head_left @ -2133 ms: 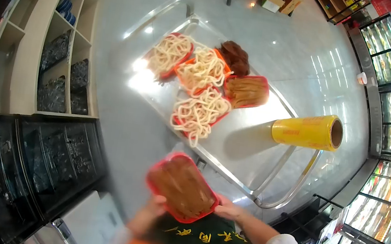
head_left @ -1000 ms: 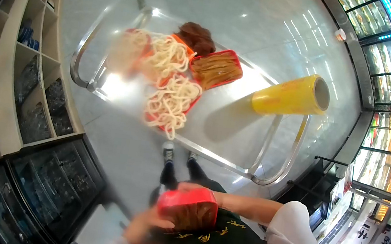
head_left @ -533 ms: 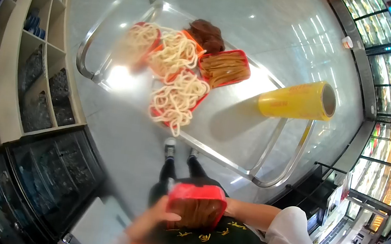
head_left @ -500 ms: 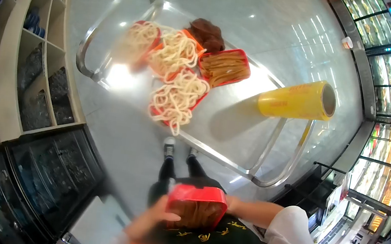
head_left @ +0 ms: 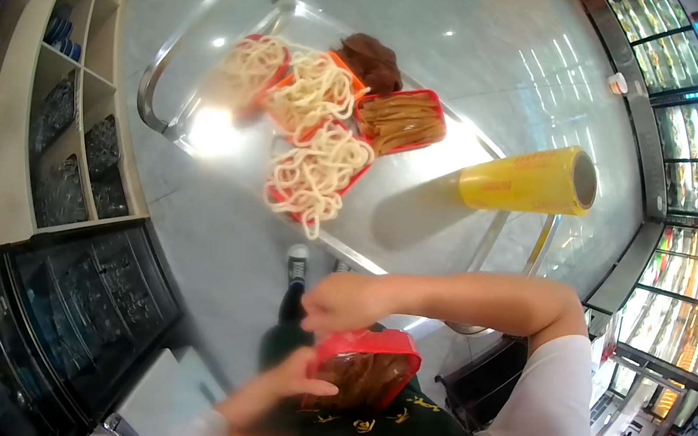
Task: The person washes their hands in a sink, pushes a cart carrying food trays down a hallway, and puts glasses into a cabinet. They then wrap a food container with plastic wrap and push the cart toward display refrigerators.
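Observation:
My left hand (head_left: 290, 378) grips the left side of a red tray (head_left: 392, 345) of brown strips, its thumb over the near edge. The tray is held in front of my apron and tilted towards me; its glossy top looks covered with clear film. Just above the tray's far left corner is my right hand (head_left: 344, 302), its fingers curled down and closed. What they pinch, if anything, cannot be made out. My right forearm crosses above the tray.
On the steel cart (head_left: 418, 227) are several trays of pale noodles (head_left: 319, 174), a tray of brown strips (head_left: 401, 121), a dark brown bundle (head_left: 371, 60) and a yellow roll (head_left: 521, 181). Shelves (head_left: 77, 76) stand left, lit display coolers (head_left: 696, 158) right.
My right hand has left the tray's right side and swung up and across to its far left corner. The tray has shifted slightly right, still in my left hand.

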A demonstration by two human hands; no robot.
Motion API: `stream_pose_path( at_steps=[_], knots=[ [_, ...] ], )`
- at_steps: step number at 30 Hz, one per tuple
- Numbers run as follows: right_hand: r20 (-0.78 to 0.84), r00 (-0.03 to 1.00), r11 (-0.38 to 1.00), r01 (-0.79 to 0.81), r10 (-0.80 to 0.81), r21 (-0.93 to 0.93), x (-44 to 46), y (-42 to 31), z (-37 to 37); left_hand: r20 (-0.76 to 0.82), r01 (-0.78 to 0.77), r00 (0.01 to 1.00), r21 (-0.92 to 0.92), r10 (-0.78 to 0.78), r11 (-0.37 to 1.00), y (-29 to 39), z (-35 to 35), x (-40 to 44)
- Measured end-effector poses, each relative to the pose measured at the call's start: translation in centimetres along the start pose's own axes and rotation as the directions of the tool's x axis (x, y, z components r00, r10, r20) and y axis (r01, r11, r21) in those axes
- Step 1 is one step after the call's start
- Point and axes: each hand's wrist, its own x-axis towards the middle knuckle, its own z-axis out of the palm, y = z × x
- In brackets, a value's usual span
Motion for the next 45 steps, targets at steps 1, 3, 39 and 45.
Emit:
stream_pose_path(
  at_steps=[1, 3, 39, 45],
  knots=[
    [0.000, 1.000, 1.000, -0.001, 0.001, -0.001, 0.8, 0.2, 0.2, 0.001, -0.001, 1.000, -0.001, 0.001, 1.000, 0.2, 0.2, 0.0],
    [-0.039, 0.995, 0.934, -0.098, 0.090, -0.343, 2.5, 0.5, 0.3, 0.027, -0.016, 1.000, 0.015, 0.016, 1.000, 0.5, 0.7, 0.1],
    [-0.215, 0.958, 0.878, 0.068, -0.190, -0.474, -1.0, 6.3, 4.6, -0.038, -0.202, 0.977, 0.145, 0.209, 0.969, 1.7, 1.4, -0.6],
    [-0.069, 0.940, 0.438, 0.220, -0.336, 0.871, -1.5, 10.6, 11.7, -0.124, -0.230, 0.950, 0.346, 0.288, 0.910, -0.5, 0.2, -0.2]
  ],
)
